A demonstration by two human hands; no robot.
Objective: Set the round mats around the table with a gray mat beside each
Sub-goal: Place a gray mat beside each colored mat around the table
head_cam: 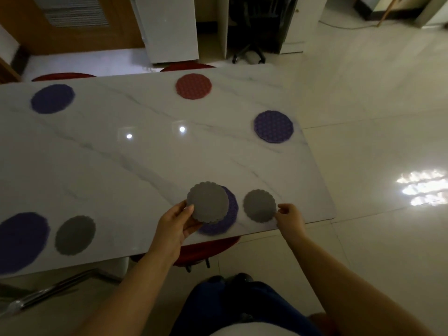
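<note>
My left hand (178,220) grips a gray scalloped mat (208,202), held just above a purple round mat (229,214) at the near edge of the white marble table (145,161). To the right, a second gray mat (259,206) lies flat on the table, and my right hand (288,215) pinches its right rim. Other round mats lie around the table: purple at the right edge (273,126), red at the far side (193,86), purple at far left (52,98), and purple at near left (20,241) with a gray mat (75,235) beside it.
Red stools stand at the far side (186,66) (63,76) and under the near edge (206,248). A metal chair frame (48,292) sits at lower left. Glossy tiled floor (375,141) spreads to the right. White cabinets (169,27) stand behind.
</note>
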